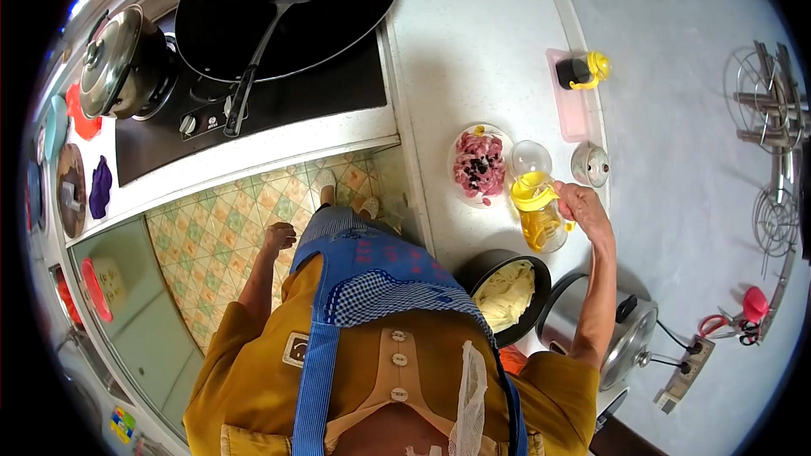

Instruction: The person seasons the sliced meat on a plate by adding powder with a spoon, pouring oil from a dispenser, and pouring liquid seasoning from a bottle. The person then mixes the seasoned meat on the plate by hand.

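My right hand (583,209) is closed around the handle of a clear oil jug (541,224) with a yellow lid and yellow oil inside. The jug is over the white counter, beside a plate (454,179) of sliced raw meat (479,165) topped with black bits. A round clear glass vessel (530,156) sits just behind the jug's lid. Nearer my body, a dark pot (473,272) contains a pale, dough-like mass (505,297). My left hand (280,236) hangs low over the tiled floor, fingers curled, with nothing visible in it.
A large black wok (338,17) with a spatula (262,55) covers the stove at upper left, near a lidded steel pot (127,67). Along the wall are a pink tray (570,118) with a dark bottle (576,73), a lidded jar (590,165) and an electric cooker (621,346).
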Demonstrator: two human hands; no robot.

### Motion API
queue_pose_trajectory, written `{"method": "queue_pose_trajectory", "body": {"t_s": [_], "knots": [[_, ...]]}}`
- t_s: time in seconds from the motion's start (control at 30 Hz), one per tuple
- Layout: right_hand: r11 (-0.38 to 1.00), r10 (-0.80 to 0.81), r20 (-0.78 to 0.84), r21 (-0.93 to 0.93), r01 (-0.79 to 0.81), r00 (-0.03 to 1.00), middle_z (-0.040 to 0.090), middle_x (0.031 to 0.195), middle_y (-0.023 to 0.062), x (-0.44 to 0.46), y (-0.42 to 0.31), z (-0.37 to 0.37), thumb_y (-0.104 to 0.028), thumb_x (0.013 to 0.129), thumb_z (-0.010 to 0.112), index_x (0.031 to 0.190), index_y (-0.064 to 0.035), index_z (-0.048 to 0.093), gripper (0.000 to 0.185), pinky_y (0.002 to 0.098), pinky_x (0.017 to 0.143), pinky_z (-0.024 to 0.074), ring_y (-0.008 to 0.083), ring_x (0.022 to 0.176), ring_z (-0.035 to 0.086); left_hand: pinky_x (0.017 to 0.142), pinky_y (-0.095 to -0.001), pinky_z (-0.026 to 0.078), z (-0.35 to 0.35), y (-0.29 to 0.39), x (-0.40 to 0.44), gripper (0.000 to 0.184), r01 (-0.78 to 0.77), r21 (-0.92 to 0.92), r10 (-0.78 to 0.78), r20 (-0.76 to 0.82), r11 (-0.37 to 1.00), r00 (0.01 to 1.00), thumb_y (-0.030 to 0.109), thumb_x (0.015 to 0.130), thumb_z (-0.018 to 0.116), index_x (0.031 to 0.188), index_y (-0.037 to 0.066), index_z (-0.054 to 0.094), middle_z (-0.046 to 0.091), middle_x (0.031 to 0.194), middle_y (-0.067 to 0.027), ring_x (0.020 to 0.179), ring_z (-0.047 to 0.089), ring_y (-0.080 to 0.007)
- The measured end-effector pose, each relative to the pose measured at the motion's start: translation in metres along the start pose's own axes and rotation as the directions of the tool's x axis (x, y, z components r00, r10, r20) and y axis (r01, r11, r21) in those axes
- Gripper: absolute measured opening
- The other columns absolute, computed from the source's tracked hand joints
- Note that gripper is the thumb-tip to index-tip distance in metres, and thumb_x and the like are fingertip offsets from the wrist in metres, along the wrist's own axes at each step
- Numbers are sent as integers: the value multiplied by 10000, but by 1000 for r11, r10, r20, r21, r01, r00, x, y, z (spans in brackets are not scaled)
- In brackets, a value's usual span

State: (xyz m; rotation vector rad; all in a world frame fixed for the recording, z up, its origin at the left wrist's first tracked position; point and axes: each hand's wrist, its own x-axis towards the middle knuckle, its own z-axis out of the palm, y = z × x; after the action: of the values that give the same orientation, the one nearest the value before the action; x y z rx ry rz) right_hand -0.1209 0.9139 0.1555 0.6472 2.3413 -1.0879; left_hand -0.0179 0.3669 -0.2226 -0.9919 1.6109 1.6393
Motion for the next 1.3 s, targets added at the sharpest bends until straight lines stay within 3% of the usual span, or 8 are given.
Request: {"method": "queue_pose_trajectory", "body": {"t_s": [0.47, 0.87, 1.3], "knots": [[998, -38, 52, -48, 40, 998, 403, 501, -20, 11, -3, 1, -449, 835, 581, 569, -58, 485, 482, 226, 438, 264, 67, 459, 340, 437, -252, 451, -1, -8, 4, 210, 24, 23, -24, -1, 999, 1000, 89, 769, 550, 941, -30, 573, 628, 743, -117, 560, 612, -186], [997, -39, -13, -64, 38, 999, 423, 505, -14, 10, -1, -8, -466, 824, 588, 570, -59, 494, 489, 224, 438, 288, 70, 458, 363, 471, -250, 466, 1, -8, 8, 208, 28, 17, -29, 16, 999, 999, 81, 780, 548, 953, -31, 571, 617, 739, -113, 572, 602, -173], [995, -20, 27, -92, 23, 999, 387, 506, -33, 1, -16, 8, -408, 849, 576, 560, -68, 476, 457, 216, 431, 247, 55, 466, 317, 499, -275, 480, 1, -6, 12, 215, 14, 85, -16, 22, 996, 1000, 128, 771, 584, 942, -4, 585, 636, 756, -104, 582, 615, -178]]}}
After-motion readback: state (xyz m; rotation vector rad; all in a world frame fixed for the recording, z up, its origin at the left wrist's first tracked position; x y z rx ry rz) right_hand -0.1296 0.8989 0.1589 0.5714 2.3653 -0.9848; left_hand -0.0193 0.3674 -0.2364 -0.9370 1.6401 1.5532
